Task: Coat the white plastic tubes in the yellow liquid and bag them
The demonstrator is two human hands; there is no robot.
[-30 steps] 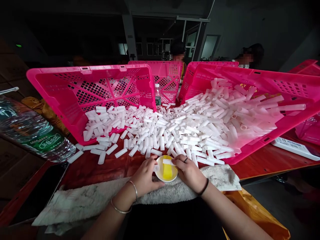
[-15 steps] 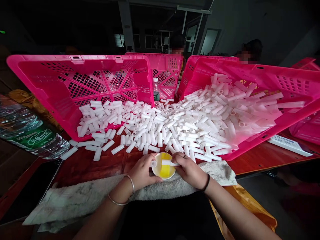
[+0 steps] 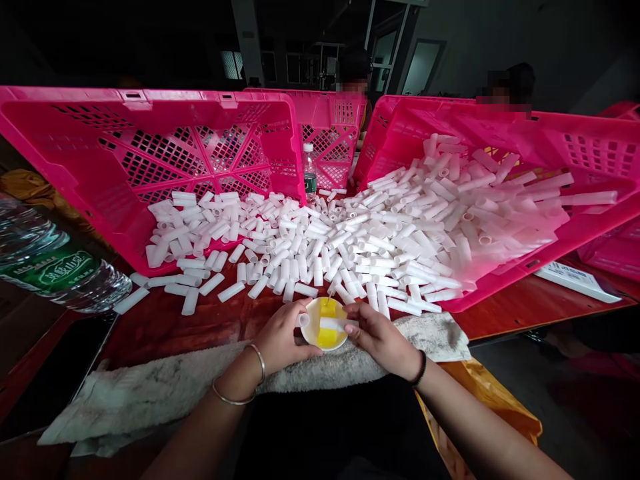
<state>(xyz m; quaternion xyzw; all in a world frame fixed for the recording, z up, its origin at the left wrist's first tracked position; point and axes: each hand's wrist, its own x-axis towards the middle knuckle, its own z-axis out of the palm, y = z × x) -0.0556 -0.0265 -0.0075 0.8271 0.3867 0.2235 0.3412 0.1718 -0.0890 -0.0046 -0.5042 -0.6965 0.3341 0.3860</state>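
Note:
In my left hand [image 3: 284,339], fingers closed, is a short white plastic tube [image 3: 303,320], its open end facing me. The thumb of that hand rests by the rim of a small pale bowl [image 3: 311,332]. Yellow material [image 3: 327,337] lies in the bowl; I cannot tell whether it is solid or liquid. A thin stick [image 3: 329,298] stands at the bowl's far side. My right hand [image 3: 385,341] pinches another white tube [image 3: 332,324], held roughly level over the yellow material. Whether this tube touches it is unclear.
Loose white tubes [image 3: 300,267] spill from two tipped pink crates [image 3: 295,147] [image 3: 373,133] across the red table [image 3: 175,327]. A grey towel [image 3: 200,373] lies along the near edge. A large water bottle [image 3: 65,267] leans at left. People sit beyond the crates.
The view has shifted slightly, so the crates and tubes appear higher. The right hand's tube is now tilted a little differently over the bowl. Both hands keep their tubes.

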